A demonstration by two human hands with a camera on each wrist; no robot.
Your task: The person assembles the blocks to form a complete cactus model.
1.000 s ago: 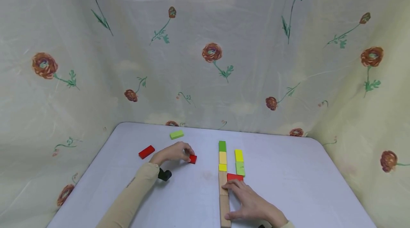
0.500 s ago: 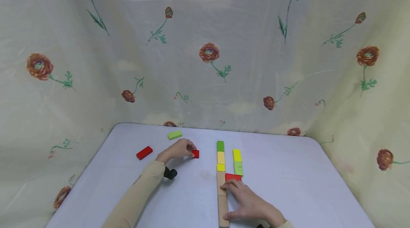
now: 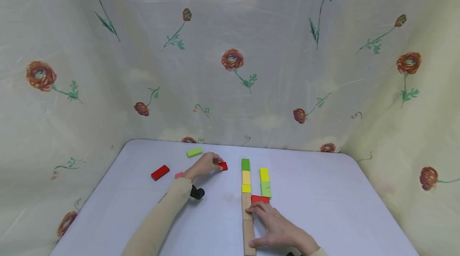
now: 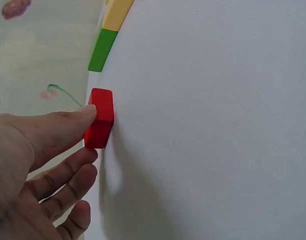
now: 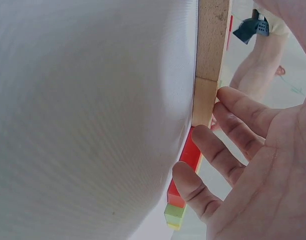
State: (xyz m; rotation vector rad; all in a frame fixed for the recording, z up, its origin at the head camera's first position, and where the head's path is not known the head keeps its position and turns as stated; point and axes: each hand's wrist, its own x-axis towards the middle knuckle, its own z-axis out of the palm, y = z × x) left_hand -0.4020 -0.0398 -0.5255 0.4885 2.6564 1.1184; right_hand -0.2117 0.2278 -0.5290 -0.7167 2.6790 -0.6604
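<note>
In the head view my left hand point(image 3: 206, 165) pinches a small red block point(image 4: 104, 112) between thumb and fingers, low over the white table. To its right stands a row of blocks: a green block point(image 3: 245, 164) at the far end, a cream block point(image 3: 246, 177), a yellow block point(image 3: 246, 188), then two plain wooden blocks point(image 3: 248, 235). My right hand point(image 3: 278, 228) is spread beside the wooden pair, fingertips touching their side and top edge. Partly under its fingers lies another red block point(image 3: 259, 199). In the right wrist view those fingers are extended, not wrapped round anything.
A second yellow block point(image 3: 264, 174) and a light green block point(image 3: 265, 189) form a short line right of the row. On the left lie a red block point(image 3: 160, 172), a lime block point(image 3: 194, 152) and a pink block point(image 3: 179, 175). Flowered cloth point(image 3: 273, 88) hangs behind the table.
My left hand has carried the red block away from me and slightly right, towards the green end of the row. The pink block has come into view behind the wrist. My right hand stays put.
</note>
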